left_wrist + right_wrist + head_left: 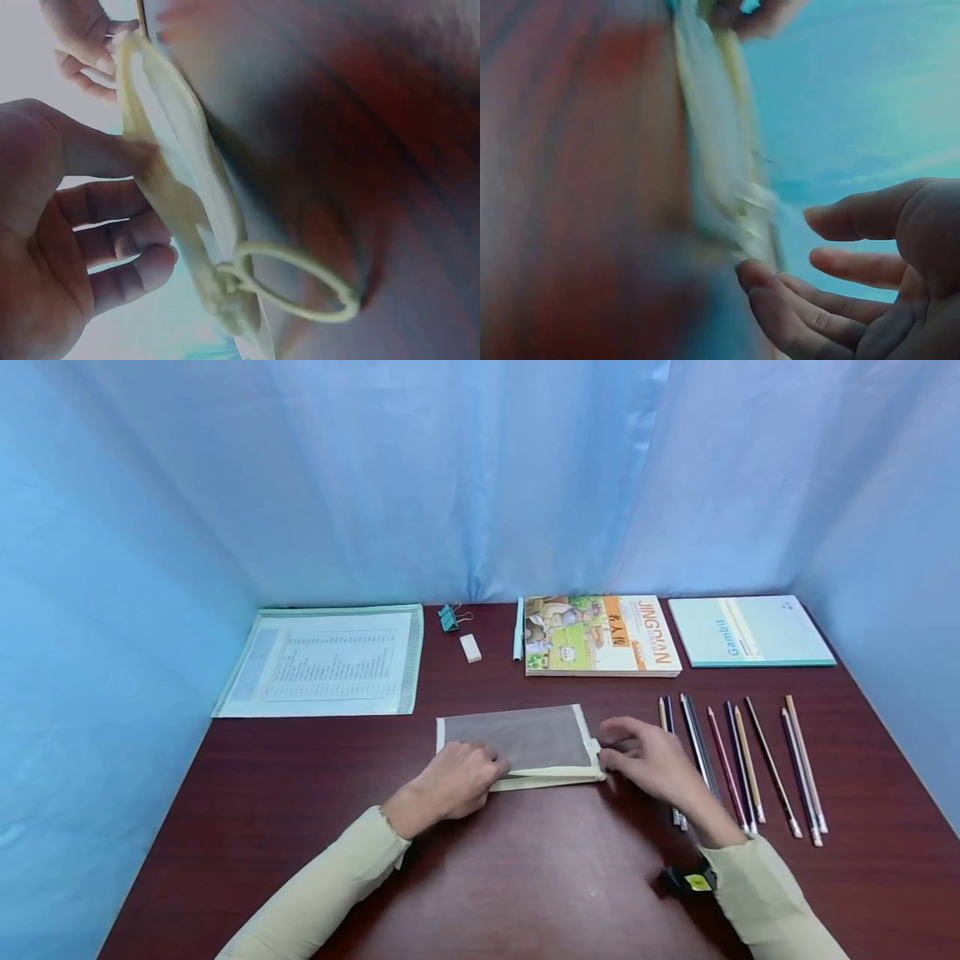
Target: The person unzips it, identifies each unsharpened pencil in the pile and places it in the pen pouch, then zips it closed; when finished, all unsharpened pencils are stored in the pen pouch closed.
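Pouch, mesh-fronted with cream trim, lay flat at centre of the dark wood surface, lower middle of the head frame. Left hand pressed down on its lower left corner; in the left wrist view the thumb lay against the cream edge with the other fingers loosely bent behind, so a light pinch rather than a full clamp. Right hand sat at the pouch's right end, fingers relaxed and apart, tips touching or just short of the end; right wrist view was too blurred to settle it, though nothing was held. Cord loop hung at the pouch's near end in the left wrist view. Step in hand was probably steadying and opening the pouch; next move likely needed the right fingers to find the zip pull. Coloured pencils lay in a row just right of the right hand.
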`<state>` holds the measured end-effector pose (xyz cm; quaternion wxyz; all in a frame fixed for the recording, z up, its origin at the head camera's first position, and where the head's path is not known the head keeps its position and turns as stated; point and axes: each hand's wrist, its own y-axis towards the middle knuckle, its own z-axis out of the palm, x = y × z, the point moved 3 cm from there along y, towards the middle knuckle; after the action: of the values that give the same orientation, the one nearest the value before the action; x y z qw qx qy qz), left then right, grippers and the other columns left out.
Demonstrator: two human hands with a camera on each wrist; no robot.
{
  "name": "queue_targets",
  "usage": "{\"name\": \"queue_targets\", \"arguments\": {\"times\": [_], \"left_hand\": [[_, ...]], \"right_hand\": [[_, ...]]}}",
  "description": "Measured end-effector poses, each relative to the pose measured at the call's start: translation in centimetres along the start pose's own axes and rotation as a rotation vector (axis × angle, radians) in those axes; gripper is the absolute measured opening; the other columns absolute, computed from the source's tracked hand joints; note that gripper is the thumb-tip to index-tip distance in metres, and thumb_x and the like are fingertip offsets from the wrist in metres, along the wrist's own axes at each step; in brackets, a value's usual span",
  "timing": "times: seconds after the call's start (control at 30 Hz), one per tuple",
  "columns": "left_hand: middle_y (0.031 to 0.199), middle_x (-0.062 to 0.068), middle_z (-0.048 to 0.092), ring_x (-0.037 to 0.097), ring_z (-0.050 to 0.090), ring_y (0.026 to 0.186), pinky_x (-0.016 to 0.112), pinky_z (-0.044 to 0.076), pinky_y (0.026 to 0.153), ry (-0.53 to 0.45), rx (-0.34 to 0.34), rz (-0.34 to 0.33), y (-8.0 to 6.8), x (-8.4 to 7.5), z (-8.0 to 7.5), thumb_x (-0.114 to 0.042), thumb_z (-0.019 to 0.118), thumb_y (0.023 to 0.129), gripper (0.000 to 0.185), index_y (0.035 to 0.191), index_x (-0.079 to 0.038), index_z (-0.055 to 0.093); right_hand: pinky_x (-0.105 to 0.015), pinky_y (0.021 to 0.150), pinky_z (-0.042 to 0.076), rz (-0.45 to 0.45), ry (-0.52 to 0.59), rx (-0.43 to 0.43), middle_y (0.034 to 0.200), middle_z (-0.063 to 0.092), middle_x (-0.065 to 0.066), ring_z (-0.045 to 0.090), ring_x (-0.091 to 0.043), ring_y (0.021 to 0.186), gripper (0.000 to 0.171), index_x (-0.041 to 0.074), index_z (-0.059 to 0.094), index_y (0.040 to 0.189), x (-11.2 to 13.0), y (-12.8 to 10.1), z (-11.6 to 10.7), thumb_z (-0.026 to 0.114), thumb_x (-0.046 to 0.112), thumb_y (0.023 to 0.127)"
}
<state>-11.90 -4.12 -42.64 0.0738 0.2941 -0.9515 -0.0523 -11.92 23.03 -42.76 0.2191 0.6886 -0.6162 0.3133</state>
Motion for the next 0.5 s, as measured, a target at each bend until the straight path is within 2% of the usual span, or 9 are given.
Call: {"name": "queue_targets", "arguments": {"times": [0.07,0.13,0.17,0.2,0.27,0.3,0.37,0.43,0.5], "left_hand": [[0.068,-0.002,0.062,0.017,0.063,0.063,0.032,0.048,0.05,-0.037,-0.009,-0.013,0.0,-0.2,0.0,-0.009,0.068,0.083,0.012,0.076,-0.018,0.062],[0.066,-0.003,0.061,0.017,0.062,0.06,0.032,0.047,0.049,-0.08,-0.023,-0.026,-0.1,-0.4,-0.1,-0.009,0.066,0.085,0.015,0.073,-0.017,0.06],[0.065,-0.003,0.06,0.016,0.061,0.058,0.032,0.047,0.049,-0.11,-0.032,-0.035,-0.1,-0.5,-0.1,-0.009,0.065,0.085,0.017,0.071,-0.017,0.059],[0.063,-0.004,0.059,0.014,0.06,0.056,0.031,0.046,0.048,-0.141,-0.041,-0.047,-0.1,-0.6,-0.2,-0.01,0.065,0.086,0.02,0.069,-0.017,0.058],[0.059,-0.004,0.056,0.01,0.055,0.053,0.029,0.044,0.048,-0.214,-0.05,-0.082,-0.1,-0.9,-0.4,-0.01,0.064,0.087,0.024,0.066,-0.016,0.056],[0.058,-0.003,0.055,0.008,0.051,0.052,0.028,0.042,0.047,-0.26,-0.048,-0.108,-0.1,-1.0,-0.4,-0.01,0.065,0.087,0.024,0.066,-0.015,0.055],[0.057,-0.003,0.055,0.006,0.044,0.052,0.024,0.038,0.048,-0.357,-0.039,-0.169,0.0,-1.2,-0.5,-0.009,0.065,0.086,0.02,0.069,-0.014,0.058],[0.058,-0.003,0.058,0.004,0.041,0.053,0.02,0.035,0.048,-0.452,-0.027,-0.239,0.0,-1.3,-0.5,-0.007,0.066,0.085,0.011,0.075,-0.011,0.063],[0.06,-0.002,0.062,0.003,0.04,0.053,0.017,0.034,0.048,-0.53,-0.026,-0.31,0.1,-1.4,-0.5,-0.005,0.065,0.085,0.004,0.083,-0.008,0.066]], "right_hand": [[-0.038,0.07,0.058,-0.034,-0.076,-0.06,0.112,0.072,-0.024,0.075,-0.032,0.089,0.035,0.002,0.064,0.123,-0.1,-0.6,-1.9,0.07,0.014,0.091],[-0.033,0.064,0.056,-0.062,-0.141,-0.141,0.107,0.073,-0.024,0.075,-0.034,0.085,0.034,0.001,0.066,0.12,-0.5,-1.4,-4.3,0.072,0.013,0.089],[-0.031,0.062,0.054,-0.064,-0.166,-0.172,0.107,0.073,-0.025,0.075,-0.031,0.081,0.033,0.001,0.066,0.119,-1.0,-1.7,-5.6,0.072,0.014,0.089],[-0.029,0.06,0.052,-0.058,-0.199,-0.205,0.105,0.073,-0.026,0.075,-0.025,0.077,0.033,0.002,0.067,0.118,-1.6,-2.1,-6.9,0.073,0.015,0.088],[-0.026,0.059,0.048,-0.004,-0.242,-0.247,0.105,0.073,-0.026,0.069,-0.005,0.072,0.034,0.003,0.067,0.118,-3.2,-2.7,-9.6,0.073,0.021,0.09],[-0.027,0.061,0.046,0.023,-0.267,-0.264,0.103,0.073,-0.026,0.062,0.006,0.07,0.035,0.003,0.067,0.119,-4.2,-3.0,-10.9,0.072,0.023,0.09],[-0.034,0.065,0.044,0.103,-0.308,-0.261,0.105,0.072,-0.029,0.05,0.015,0.071,0.039,0.001,0.065,0.121,-6.4,-3.5,-13.0,0.068,0.028,0.093],[-0.042,0.071,0.042,0.181,-0.339,-0.244,0.103,0.072,-0.03,0.051,0.011,0.067,0.043,-0.002,0.063,0.122,-8.7,-3.9,-14.6,0.064,0.031,0.096],[-0.051,0.076,0.039,0.241,-0.357,-0.209,0.105,0.07,-0.032,0.062,-0.011,0.067,0.046,-0.006,0.059,0.124,-10.8,-4.2,-15.6,0.06,0.031,0.097]]}}
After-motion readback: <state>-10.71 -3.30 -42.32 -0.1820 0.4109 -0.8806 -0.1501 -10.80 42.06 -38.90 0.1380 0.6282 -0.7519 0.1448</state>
